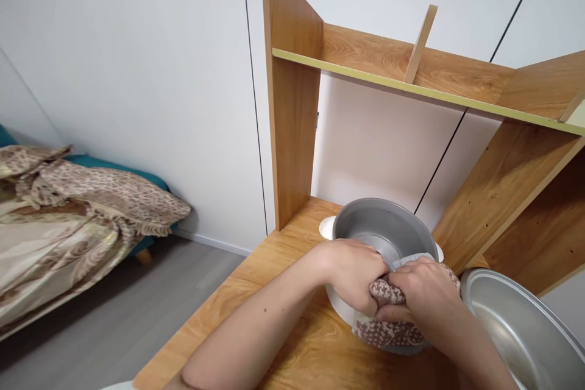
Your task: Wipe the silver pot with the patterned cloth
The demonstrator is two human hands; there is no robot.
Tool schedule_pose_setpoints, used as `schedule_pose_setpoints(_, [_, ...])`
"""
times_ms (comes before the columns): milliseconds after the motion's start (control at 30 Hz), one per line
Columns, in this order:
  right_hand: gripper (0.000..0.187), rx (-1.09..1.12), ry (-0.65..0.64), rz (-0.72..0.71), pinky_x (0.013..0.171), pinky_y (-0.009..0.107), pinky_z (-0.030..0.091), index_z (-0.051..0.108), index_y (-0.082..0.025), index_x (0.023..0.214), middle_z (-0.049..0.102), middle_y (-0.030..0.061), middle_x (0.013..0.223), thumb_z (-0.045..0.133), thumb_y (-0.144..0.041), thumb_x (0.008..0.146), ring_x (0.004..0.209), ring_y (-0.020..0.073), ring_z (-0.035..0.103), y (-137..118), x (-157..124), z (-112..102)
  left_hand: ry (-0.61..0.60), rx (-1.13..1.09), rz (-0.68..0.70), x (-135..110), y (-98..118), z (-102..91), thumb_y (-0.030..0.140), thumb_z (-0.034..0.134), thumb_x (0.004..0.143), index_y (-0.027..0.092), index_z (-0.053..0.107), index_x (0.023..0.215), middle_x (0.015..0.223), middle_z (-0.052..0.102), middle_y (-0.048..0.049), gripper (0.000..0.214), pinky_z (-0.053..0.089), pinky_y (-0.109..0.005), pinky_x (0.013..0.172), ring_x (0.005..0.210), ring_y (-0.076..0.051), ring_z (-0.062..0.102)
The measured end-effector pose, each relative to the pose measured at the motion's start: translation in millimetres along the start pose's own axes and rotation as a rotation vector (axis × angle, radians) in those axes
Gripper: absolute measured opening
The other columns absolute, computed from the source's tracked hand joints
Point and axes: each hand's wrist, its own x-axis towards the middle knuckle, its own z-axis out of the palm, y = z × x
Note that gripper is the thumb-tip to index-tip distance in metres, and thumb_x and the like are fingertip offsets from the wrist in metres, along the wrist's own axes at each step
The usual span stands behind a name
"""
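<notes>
A metal pot (379,225) with white handles stands on the wooden desk (256,292), tipped toward me. My left hand (354,271) is closed over the pot's near rim and pinches a brown-and-white patterned cloth (388,329). My right hand (425,295) is also closed on that cloth, bunching it against the rim. The cloth hangs down over the pot's outer wall. Both hands touch each other at the cloth.
A metal lid (521,329) lies upside down at the right, close to my right forearm. The desk's wooden shelf unit (292,109) rises behind the pot. A bed with patterned bedding (68,219) stands at the left across grey floor.
</notes>
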Motion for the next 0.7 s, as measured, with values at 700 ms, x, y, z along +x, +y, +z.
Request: schedule_pose_setpoints(700, [0.013, -0.018, 0.136, 0.084, 0.071, 0.032, 0.039, 0.072, -0.02, 0.071, 0.075, 0.008, 0.075, 0.077, -0.032, 0.074, 0.075, 0.0235, 0.071, -20, 4, 19, -0.001, -0.067, -0.034, 1, 1, -2.2, 0.054, 0.064, 0.074, 0.021, 0.065, 0.063, 0.058, 0.062, -0.0021, 0.034, 0.037, -0.03, 0.044, 0.051, -0.019, 0.056])
